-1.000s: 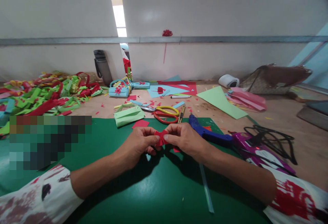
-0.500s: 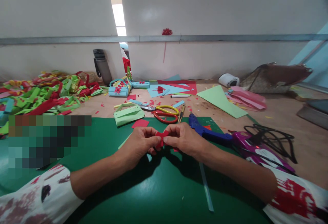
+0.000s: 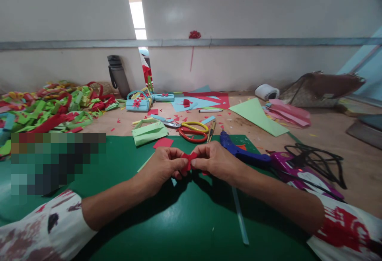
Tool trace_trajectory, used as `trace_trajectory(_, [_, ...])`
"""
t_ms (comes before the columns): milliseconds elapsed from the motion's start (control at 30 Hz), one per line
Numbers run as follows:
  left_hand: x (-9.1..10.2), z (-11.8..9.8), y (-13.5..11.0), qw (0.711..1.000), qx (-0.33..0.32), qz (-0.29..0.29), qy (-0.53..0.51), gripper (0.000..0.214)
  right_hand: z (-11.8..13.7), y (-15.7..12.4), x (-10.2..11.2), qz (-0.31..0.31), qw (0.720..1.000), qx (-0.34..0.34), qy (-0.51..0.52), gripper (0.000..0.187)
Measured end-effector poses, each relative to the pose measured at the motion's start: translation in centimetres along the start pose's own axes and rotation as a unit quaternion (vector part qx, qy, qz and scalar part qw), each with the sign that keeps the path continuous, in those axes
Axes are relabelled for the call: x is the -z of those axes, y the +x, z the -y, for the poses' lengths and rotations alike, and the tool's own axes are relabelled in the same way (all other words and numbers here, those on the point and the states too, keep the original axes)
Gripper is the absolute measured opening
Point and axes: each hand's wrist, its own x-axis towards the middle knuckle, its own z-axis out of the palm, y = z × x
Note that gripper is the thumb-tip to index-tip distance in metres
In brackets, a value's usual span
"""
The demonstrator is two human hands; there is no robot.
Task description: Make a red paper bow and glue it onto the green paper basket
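Note:
Between my fingertips is a small red paper piece (image 3: 188,162) with petal-like points, held above the green mat (image 3: 155,229). My left hand (image 3: 165,163) pinches its left side, and my right hand (image 3: 213,161) pinches its right side. The fingers hide part of the paper. Just beyond my left hand lie a red paper square (image 3: 163,143) and a folded light green paper bag (image 3: 149,133). Scissors (image 3: 193,131) with one yellow and one red handle rest beyond both hands. A cutter knife (image 3: 211,130) lies near my right hand, and a blue glue gun (image 3: 244,154) is to its right.
A clear glue stick (image 3: 240,217) lies below my right forearm. To the right are a purple device (image 3: 298,169) and black cable. Colourful paper strips (image 3: 59,108) pile up at left, near a bottle (image 3: 118,77). Light blue paper bags (image 3: 137,105) stand at the back. A blurred patch covers the left.
Both hands keep their pinch on the red paper piece, with barely any movement. The whole view has shifted very slightly.

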Motion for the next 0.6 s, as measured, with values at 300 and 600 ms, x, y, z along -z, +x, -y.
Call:
trace_trajectory(300, [0.07, 0.03, 0.02, 1.000, 0.005, -0.001, -0.013, 0.016, 0.76, -0.11, 0.05, 0.013, 1.000, -0.013, -0.009, 0.003])
trace_trajectory(600, [0.09, 0.18, 0.22, 1.000, 0.005, 0.001, -0.012, 0.016, 0.54, -0.08, 0.31, 0.036, 0.999, -0.006, -0.017, 0.005])
